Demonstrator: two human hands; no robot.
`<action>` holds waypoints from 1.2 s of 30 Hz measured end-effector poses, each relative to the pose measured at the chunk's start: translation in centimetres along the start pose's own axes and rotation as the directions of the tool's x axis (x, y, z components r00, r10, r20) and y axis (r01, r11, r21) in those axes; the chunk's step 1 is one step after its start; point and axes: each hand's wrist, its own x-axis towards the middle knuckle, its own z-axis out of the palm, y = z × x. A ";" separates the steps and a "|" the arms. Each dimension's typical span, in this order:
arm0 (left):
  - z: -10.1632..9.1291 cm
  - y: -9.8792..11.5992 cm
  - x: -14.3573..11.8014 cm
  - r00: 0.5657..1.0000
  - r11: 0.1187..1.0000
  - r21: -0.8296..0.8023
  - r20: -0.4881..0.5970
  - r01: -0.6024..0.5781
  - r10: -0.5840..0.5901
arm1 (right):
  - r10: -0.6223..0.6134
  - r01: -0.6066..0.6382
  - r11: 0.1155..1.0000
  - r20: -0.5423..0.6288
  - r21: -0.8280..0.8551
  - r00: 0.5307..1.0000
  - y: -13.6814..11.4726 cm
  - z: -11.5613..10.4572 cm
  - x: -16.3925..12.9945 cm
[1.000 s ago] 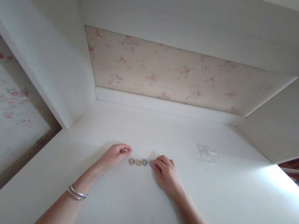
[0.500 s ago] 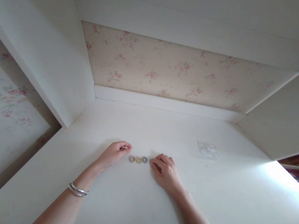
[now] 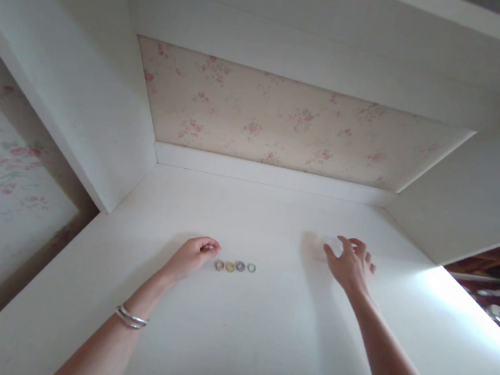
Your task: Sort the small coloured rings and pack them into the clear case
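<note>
On the white desk [image 3: 230,327], left of centre, the left hand [image 3: 191,257] rests loosely curled, fingertips pinched near the row's end; whether they hold anything I cannot tell. Just beside it lie four small rings [image 3: 235,266] in a line, touching or nearly so. Well to the right, the right hand [image 3: 351,264] spreads open over a clear plastic packet [image 3: 332,246] (mostly hidden), fingers on it, no closed grasp yet. Step in hand, by my reading: taking up the packet; the next move calls for a light pinch on its thin edge.
</note>
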 end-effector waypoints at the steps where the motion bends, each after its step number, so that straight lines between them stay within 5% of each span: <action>1: 0.0 0.0 0.0 1.000 1.000 0.008 -0.007 0.001 -0.001 | 0.052 -0.051 0.998 0.018 -0.038 0.998 1.1 0.0 0.9; 6: 0.2 -0.2 0.0 0.998 1.000 0.014 -0.062 -0.021 0.022 | 0.105 -0.095 0.994 0.297 -0.047 0.949 4.3 0.8 3.1; 10: 0.5 -0.1 -0.1 0.994 0.997 0.028 -0.080 -0.066 0.068 | 0.037 -0.029 0.999 0.282 -0.032 0.959 3.2 1.0 2.7; 18: 1.1 0.5 -0.6 0.926 0.941 0.150 -0.187 -0.304 0.329 | -0.175 0.130 0.953 0.147 0.275 0.974 -6.8 -0.9 -1.2; 26: 2.1 0.7 -1.1 0.904 0.919 0.182 -0.192 -0.350 0.382 | -0.518 0.395 0.743 0.090 0.540 0.851 -17.9 -3.5 -7.5; 30: 1.8 0.9 -1.1 0.901 0.933 0.120 -0.245 -0.339 0.359 | -0.601 0.460 0.692 0.091 0.556 0.794 -20.3 -4.3 -9.6; 36: 1.4 0.7 -0.9 0.880 0.926 0.065 -0.292 -0.373 0.375 | -0.628 0.471 0.669 0.099 0.575 0.771 -20.5 -4.2 -10.0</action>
